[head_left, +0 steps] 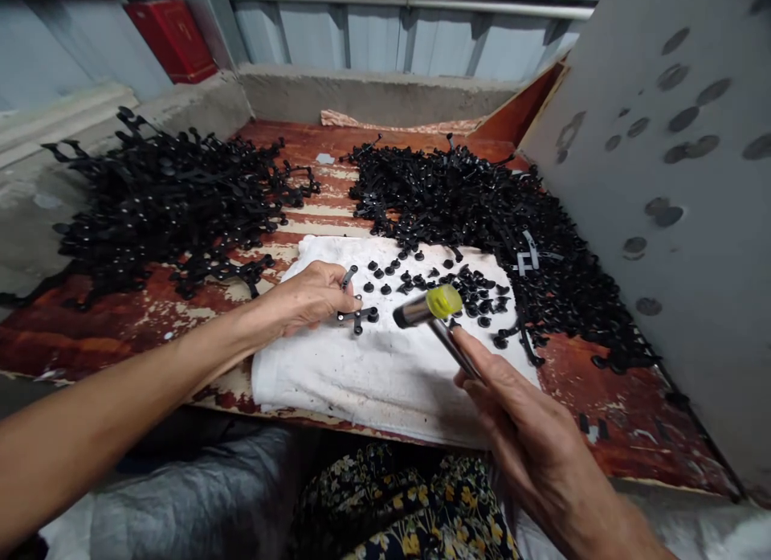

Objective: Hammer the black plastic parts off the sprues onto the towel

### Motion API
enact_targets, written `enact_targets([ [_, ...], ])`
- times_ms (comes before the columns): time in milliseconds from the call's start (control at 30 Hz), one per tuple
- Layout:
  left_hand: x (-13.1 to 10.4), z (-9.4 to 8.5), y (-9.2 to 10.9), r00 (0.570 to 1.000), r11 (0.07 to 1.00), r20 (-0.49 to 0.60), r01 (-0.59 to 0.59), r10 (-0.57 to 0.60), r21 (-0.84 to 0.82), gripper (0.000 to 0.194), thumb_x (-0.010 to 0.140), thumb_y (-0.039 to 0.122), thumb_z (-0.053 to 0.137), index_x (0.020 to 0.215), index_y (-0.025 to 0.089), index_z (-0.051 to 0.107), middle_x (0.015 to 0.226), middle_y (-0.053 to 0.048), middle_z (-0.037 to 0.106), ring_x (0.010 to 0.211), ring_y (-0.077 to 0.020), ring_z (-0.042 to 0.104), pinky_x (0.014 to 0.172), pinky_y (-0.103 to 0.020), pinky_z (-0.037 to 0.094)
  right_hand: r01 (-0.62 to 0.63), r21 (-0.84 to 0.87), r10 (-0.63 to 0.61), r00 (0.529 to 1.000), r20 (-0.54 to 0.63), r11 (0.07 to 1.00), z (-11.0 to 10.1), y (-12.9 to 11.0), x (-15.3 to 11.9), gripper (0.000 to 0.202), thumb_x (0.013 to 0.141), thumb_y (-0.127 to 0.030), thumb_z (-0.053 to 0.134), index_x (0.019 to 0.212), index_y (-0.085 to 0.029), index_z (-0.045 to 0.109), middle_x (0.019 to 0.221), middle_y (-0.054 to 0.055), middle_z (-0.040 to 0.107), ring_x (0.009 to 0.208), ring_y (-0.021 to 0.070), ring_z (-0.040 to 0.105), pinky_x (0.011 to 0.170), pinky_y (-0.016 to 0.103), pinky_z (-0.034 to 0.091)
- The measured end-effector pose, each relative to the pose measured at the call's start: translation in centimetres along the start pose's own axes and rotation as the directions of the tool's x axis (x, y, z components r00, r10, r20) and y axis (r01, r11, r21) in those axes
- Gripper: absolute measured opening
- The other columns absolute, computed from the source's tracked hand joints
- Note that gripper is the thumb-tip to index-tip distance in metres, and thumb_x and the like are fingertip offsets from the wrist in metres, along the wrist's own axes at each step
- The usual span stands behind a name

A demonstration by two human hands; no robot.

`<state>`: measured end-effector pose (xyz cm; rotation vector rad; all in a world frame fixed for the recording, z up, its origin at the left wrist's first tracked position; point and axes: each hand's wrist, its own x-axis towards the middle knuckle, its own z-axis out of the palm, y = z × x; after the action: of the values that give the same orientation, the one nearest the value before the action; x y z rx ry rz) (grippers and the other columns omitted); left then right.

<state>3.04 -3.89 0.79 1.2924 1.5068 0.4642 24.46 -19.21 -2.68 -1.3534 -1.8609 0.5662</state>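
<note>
My left hand [313,295] is closed on a small black jointed part [357,320] with several arms and round ends, low over a white cloth [361,375]. A hammer [415,309] with a metal head and a yellow-green face is in my right hand [524,415], its fingers wrapped round the handle. The hammer head is right of the black part, apart from it. Small round black caps [475,291] lie scattered on the cloth behind and right of the hammer head.
Heaps of black jointed parts lie at the left [162,198] and right [446,190] of the worn red-brown table [602,407]. A spotted grey panel [638,158] rises at the right. A red box [174,38] stands at the back left.
</note>
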Motion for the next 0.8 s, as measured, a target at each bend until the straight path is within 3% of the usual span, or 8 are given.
enact_targets([
  [67, 0.1, 0.0, -0.1, 1.0, 1.0, 0.022, -0.004, 0.004, -0.003, 0.028, 0.068, 0.001, 0.07, 0.053, 0.017, 0.054, 0.039, 0.009, 0.033, 0.027, -0.0031, 0.023, 0.031, -0.019, 0.011, 0.093, -0.072, -0.09, 0.995, 0.045, 0.993, 0.1, -0.2, 1.4, 0.082, 0.087, 0.003, 0.04, 0.156, -0.037, 0.023, 0.119, 0.008, 0.067, 0.09, 0.0191, 0.067, 0.077, 0.033, 0.059],
  [133, 0.3, -0.1, -0.4, 0.999, 1.0, 0.044, -0.017, 0.017, 0.004, 0.026, 0.069, 0.003, 0.07, 0.054, 0.018, 0.054, 0.038, 0.008, 0.034, 0.028, -0.0044, 0.025, 0.031, -0.02, 0.012, 0.167, -0.164, -0.159, 0.986, 0.059, 0.972, 0.3, -0.2, 2.3, 0.085, 0.084, 0.005, 0.039, 0.157, -0.034, 0.022, 0.105, 0.008, 0.066, 0.08, 0.0188, 0.064, 0.068, 0.031, 0.057],
  [300, 0.6, -0.2, -1.2, 0.999, 0.999, 0.026, -0.041, 0.04, 0.033, 0.025, 0.068, 0.008, 0.072, 0.056, 0.019, 0.053, 0.039, 0.008, 0.034, 0.029, -0.0052, 0.026, 0.031, -0.02, 0.014, 0.245, -0.346, -0.202, 0.967, 0.156, 0.906, 0.8, 0.1, 3.6, 0.068, 0.082, 0.003, 0.034, 0.145, -0.017, 0.05, 0.079, 0.005, 0.06, 0.053, 0.0146, 0.05, 0.042, 0.023, 0.044],
  [433, 0.5, -0.2, -0.9, 0.999, 0.999, 0.051, -0.008, 0.005, 0.048, 0.021, 0.071, 0.008, 0.069, 0.06, 0.018, 0.055, 0.04, 0.008, 0.036, 0.029, -0.005, 0.024, 0.031, -0.02, 0.013, 0.264, -0.314, -0.27, 0.962, 0.026, 0.912, 0.8, 0.1, 3.7, 0.074, 0.086, 0.003, 0.038, 0.154, -0.025, 0.034, 0.082, 0.004, 0.058, 0.066, 0.0169, 0.057, 0.056, 0.026, 0.052],
  [600, 0.4, -0.1, -0.5, 0.999, 0.996, 0.024, -0.028, 0.026, 0.081, 0.027, 0.07, 0.004, 0.068, 0.056, 0.018, 0.051, 0.039, 0.009, 0.031, 0.03, -0.0046, 0.024, 0.031, -0.02, 0.014, 0.306, -0.373, -0.271, 0.952, 0.145, 0.876, 0.9, 0.5, 3.7, 0.067, 0.086, 0.002, 0.037, 0.149, -0.02, 0.043, 0.08, 0.004, 0.059, 0.056, 0.0146, 0.054, 0.046, 0.024, 0.049],
  [800, 0.4, -0.1, -0.7, 0.999, 1.0, 0.035, -0.014, 0.013, 0.025, 0.021, 0.072, 0.004, 0.067, 0.059, 0.017, 0.056, 0.042, 0.007, 0.039, 0.03, -0.004, 0.022, 0.031, -0.02, 0.012, 0.252, -0.314, -0.257, 0.966, 0.028, 0.915, 0.7, 0.4, 3.1, 0.078, 0.088, 0.0, 0.04, 0.159, -0.028, 0.019, 0.093, 0.006, 0.061, 0.072, 0.0171, 0.059, 0.062, 0.026, 0.056],
])
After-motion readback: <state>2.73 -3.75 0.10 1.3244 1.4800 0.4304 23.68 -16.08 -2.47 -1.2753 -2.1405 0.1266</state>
